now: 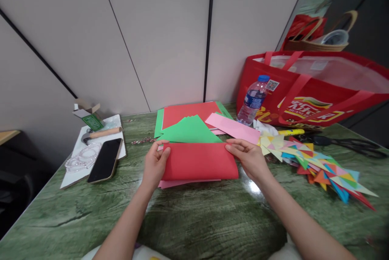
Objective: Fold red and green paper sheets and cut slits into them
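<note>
A folded sheet of red paper (pixel 200 162) is stretched between my hands, its fold curving along the lower edge. My left hand (pixel 156 160) pinches its upper left corner, thumb in front. At the upper right corner, my right hand (pixel 247 154) grips it between thumb and fingers. Pink paper (pixel 188 183) shows from beneath the red sheet. Just behind lie fanned green paper pieces (pixel 191 129) on a stack of red and green sheets (pixel 188 110). Pink paper strips (pixel 234 126) rest at the stack's right side.
To the right are a folded multicoloured paper chain (pixel 322 166), black scissors (pixel 349 142), a yellow marker (pixel 291 132), a water bottle (pixel 253 102) and a red bag (pixel 306 89). On the left are a phone (pixel 105 160), a small hammer (pixel 105 133), a bead string (pixel 83 157) and a green box (pixel 92 120).
</note>
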A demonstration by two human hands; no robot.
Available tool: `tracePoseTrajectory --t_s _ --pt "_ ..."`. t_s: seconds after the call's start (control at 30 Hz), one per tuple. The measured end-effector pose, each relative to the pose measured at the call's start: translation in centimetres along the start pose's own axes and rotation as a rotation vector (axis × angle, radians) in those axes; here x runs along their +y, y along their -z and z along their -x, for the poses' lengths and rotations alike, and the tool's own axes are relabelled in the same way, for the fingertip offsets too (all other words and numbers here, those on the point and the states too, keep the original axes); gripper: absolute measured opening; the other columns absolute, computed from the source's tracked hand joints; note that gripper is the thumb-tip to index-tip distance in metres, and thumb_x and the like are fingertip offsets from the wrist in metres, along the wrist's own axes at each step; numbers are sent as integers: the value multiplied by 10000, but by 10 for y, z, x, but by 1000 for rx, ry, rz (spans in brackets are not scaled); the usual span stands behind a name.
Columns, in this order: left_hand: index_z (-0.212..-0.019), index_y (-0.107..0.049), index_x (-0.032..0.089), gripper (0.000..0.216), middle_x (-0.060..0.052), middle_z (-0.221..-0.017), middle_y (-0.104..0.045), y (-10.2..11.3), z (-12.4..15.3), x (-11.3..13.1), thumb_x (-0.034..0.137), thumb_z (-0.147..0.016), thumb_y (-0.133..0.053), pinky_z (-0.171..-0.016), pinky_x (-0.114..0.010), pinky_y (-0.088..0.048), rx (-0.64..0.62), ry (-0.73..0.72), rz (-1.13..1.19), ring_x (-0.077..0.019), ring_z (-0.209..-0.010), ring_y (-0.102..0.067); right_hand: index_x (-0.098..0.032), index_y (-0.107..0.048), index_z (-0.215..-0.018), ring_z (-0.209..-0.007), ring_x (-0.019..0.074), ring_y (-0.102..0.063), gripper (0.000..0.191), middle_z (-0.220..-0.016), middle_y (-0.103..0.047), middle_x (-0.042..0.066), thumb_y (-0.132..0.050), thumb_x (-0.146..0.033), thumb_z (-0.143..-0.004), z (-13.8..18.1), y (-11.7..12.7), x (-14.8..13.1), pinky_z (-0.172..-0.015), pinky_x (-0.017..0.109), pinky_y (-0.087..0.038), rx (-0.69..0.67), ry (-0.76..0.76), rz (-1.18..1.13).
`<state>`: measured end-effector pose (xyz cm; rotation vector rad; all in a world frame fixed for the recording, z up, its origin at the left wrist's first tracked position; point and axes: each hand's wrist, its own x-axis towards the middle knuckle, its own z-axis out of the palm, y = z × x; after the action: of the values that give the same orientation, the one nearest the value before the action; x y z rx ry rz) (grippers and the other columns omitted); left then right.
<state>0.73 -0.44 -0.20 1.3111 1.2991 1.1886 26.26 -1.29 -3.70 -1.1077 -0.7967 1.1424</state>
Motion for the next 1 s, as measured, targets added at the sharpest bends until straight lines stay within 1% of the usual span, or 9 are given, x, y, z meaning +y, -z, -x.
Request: tracePoseTrajectory --t_s 0.1,0.27,0.4,0.5,0.6,0.73,0.87,1.0 --pt "-913 -452 209 245 97 -429 -434 3 -6 -10 386 -745 -471 -385 -184 -302 -59 12 -195 -103 -349 -432 -147 -669 -777 -529 119 -585 333 -597 -671 5 -773 -321 -512 -7 7 9 -519 233 -444 -25 -17 103" --pt "-838 -509 181 164 102 -399 -399 6 -15 -25 289 -714 -505 -405 -186 -257 -85 -9 -387 -99 -351 -398 -125 -666 -772 -512 131 -576 334 -597 -668 23 -704 -387 -569 -14 12 25 -487 235 -418 -84 35 365" --pt "-842 -535 173 137 98 -396 -397 8 -18 -31 210 -721 -484 -431 -198 -241 -109 -30 -562 -104 -366 -380 -127 -672 -754 -510 143 -576 279 -574 -657 16 -661 -354 -592 -19 11 33 -490 241 -412 -83 83 506" --pt "-852 -549 175 137 82 -419 -424 9 -19 -34 188 -729 -489 -463 -216 -261 -131 -44 -695 -120 -406 -414 -145 -676 -723 -530 156 -588 205 -576 -656 11 -623 -306 -608 -21 11 36 -522 253 -421 -79 129 661" --pt "-866 -563 182 147 44 -485 -505 9 -20 -36 169 -736 -496 -511 -236 -298 -148 -49 -822 -142 -481 -481 -172 -676 -706 -568 165 -605 153 -619 -671 13 -581 -264 -628 -21 9 34 -560 259 -431 -84 170 820" --pt "-900 -571 196 170 -9 -623 -599 7 -20 -35 171 -756 -484 -571 -253 -342 -163 -40 -960 -173 -613 -562 -197 -669 -740 -619 172 -616 151 -663 -677 13 -543 -220 -659 -19 6 31 -594 262 -425 -94 200 1014" --pt "-929 -567 193 184 -55 -735 -645 5 -20 -34 198 -777 -465 -618 -272 -370 -174 -33 -1065 -207 -715 -596 -212 -645 -782 -675 176 -615 153 -710 -673 14 -526 -194 -688 -16 2 29 -610 255 -401 -103 208 1178" --pt "-950 -556 193 195 -90 -835 -663 4 -21 -35 215 -788 -449 -644 -284 -385 -185 -27 -1142 -226 -775 -609 -239 -622 -821 -705 181 -606 163 -755 -663 13 -504 -189 -721 -14 -4 25 -587 248 -370 -133 207 1315"
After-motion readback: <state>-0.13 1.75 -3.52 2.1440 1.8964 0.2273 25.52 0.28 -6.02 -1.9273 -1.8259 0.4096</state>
